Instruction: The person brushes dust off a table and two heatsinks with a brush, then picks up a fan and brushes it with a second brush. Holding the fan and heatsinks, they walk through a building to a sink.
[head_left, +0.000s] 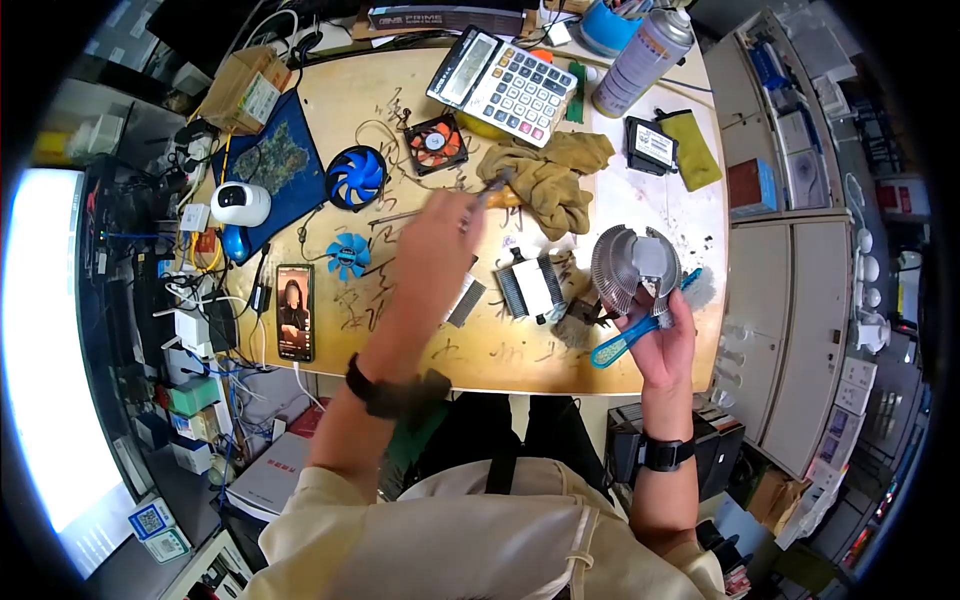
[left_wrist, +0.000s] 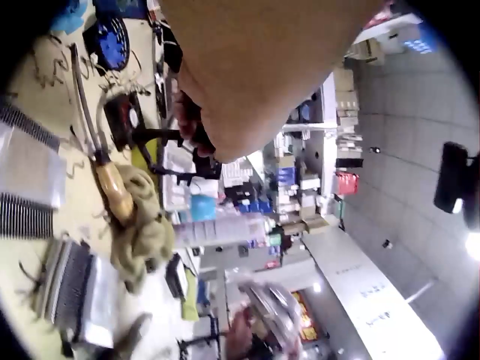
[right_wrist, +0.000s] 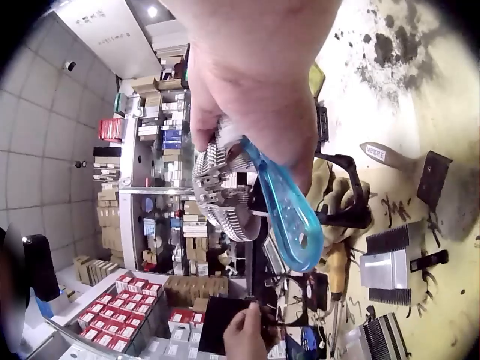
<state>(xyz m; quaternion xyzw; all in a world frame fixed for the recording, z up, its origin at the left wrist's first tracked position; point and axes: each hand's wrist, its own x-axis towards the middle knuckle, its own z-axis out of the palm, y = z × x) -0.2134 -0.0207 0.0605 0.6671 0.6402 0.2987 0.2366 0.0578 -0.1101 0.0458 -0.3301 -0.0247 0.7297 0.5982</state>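
My right hand holds a round finned metal heatsink over the table's right side. The same hand grips a brush with a clear blue handle and pale bristles beside the fins. My left hand reaches over the table's middle with curled fingers. It pinches a slender dark grey thing, whose kind I cannot tell. Below it in the head view are a wooden-handled screwdriver and a crumpled brown cloth. Two rectangular finned heatsinks, one at the middle and one partly behind my left arm, lie nearer.
At the back are a calculator and a spray can. Blue fan, orange-centred fan and small blue impeller lie left, with a phone near the front edge. A flat wooden-handled brush lies among dark dust.
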